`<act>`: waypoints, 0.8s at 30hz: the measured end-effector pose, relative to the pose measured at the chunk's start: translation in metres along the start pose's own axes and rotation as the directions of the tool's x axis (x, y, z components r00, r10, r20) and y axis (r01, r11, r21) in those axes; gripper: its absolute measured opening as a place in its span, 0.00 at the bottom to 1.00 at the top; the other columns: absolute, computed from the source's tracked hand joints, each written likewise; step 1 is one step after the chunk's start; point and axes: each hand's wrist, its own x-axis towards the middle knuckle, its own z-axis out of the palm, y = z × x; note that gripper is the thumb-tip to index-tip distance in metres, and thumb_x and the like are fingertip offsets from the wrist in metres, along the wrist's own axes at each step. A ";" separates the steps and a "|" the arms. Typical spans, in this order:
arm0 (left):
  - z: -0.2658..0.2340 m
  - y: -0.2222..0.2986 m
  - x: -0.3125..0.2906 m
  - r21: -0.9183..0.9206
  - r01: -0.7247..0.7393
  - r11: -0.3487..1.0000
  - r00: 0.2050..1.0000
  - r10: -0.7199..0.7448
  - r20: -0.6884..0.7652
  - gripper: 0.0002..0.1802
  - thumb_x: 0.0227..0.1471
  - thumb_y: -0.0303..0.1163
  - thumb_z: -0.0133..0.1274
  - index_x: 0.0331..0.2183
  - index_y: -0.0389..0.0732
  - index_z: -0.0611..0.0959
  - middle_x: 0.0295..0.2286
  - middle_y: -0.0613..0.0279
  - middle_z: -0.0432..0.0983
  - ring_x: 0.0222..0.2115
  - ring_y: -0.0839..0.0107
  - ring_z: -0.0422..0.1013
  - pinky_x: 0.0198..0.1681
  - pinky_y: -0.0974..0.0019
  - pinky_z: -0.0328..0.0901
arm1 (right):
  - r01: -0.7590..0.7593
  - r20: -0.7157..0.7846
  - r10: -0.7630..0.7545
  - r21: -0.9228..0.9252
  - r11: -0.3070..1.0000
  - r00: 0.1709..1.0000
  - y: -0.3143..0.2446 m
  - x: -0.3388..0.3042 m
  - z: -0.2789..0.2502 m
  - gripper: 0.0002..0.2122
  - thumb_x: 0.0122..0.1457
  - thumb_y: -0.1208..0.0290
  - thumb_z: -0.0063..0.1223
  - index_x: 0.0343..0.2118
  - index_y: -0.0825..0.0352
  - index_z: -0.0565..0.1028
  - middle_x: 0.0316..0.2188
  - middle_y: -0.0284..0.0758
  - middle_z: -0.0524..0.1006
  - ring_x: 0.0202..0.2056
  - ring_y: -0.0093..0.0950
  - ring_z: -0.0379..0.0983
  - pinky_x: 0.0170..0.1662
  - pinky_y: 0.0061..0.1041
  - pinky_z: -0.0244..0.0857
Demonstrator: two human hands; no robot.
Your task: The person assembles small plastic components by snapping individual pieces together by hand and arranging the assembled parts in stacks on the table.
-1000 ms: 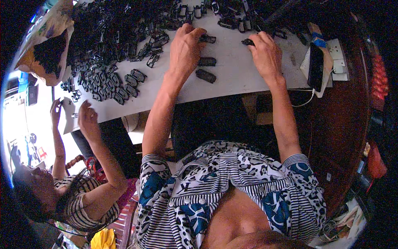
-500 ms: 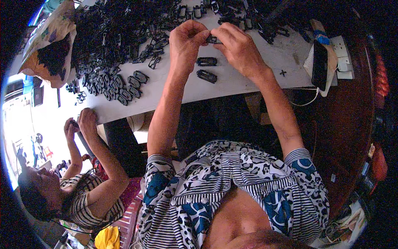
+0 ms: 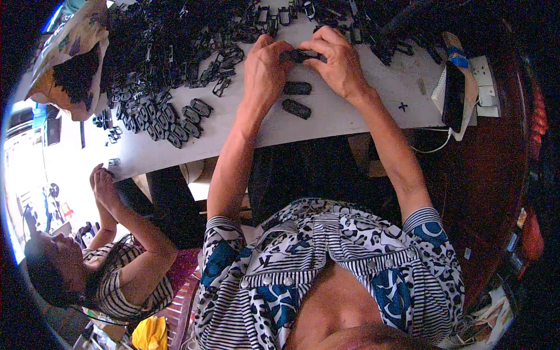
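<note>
Between my two hands, over the far part of the white table (image 3: 350, 116), is a small black oblong plastic part (image 3: 304, 56). My left hand (image 3: 269, 65) pinches its left end, and my right hand (image 3: 336, 61) has thumb and fingers closed on its right end. Fine detail of the part is too small to tell. Just below my hands lie two similar parts, an upper black oblong piece (image 3: 297, 88) and a lower, tilted black oblong piece (image 3: 296, 109). They lie apart from each other.
Left of my arm, several black oblong parts (image 3: 166, 119) lie grouped below a large heap of black plastic frames (image 3: 157, 41). A stained sack (image 3: 87, 58) stands far left. At right are a phone (image 3: 453, 96) with a white cable and a small black cross-shaped piece (image 3: 402, 107). A co-worker (image 3: 140, 268) sits at left.
My hands have moved slightly apart, and more of the black part shows between them. The co-worker's hands have drawn together and lower, and a small light object now shows on the table near them.
</note>
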 end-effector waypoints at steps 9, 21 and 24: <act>0.000 0.007 0.001 0.044 0.005 0.999 0.999 -0.007 0.036 0.18 0.33 0.29 0.64 0.34 0.45 0.84 0.29 0.56 0.71 0.35 0.56 0.70 0.36 0.57 0.66 | -0.112 -0.027 0.116 0.117 0.987 0.993 0.000 -0.009 -0.009 0.15 0.40 0.75 0.65 0.34 0.66 0.77 0.32 0.37 0.73 0.37 0.37 0.72 0.40 0.30 0.67; 0.004 0.007 -0.001 0.050 0.026 0.998 0.999 -0.027 0.023 0.15 0.33 0.29 0.64 0.31 0.44 0.84 0.29 0.58 0.72 0.36 0.56 0.70 0.38 0.57 0.66 | -0.031 0.047 0.032 -0.030 0.999 0.998 -0.003 -0.008 -0.006 0.16 0.39 0.80 0.64 0.36 0.68 0.77 0.30 0.36 0.72 0.35 0.35 0.72 0.39 0.29 0.66; 0.001 0.007 -0.003 0.058 -0.024 0.998 1.000 0.025 -0.001 0.15 0.34 0.29 0.64 0.32 0.43 0.84 0.30 0.58 0.73 0.36 0.56 0.70 0.38 0.58 0.66 | -0.040 0.089 0.044 -0.045 0.998 0.995 -0.004 -0.006 -0.008 0.16 0.39 0.80 0.63 0.36 0.69 0.78 0.29 0.36 0.71 0.35 0.35 0.71 0.39 0.30 0.66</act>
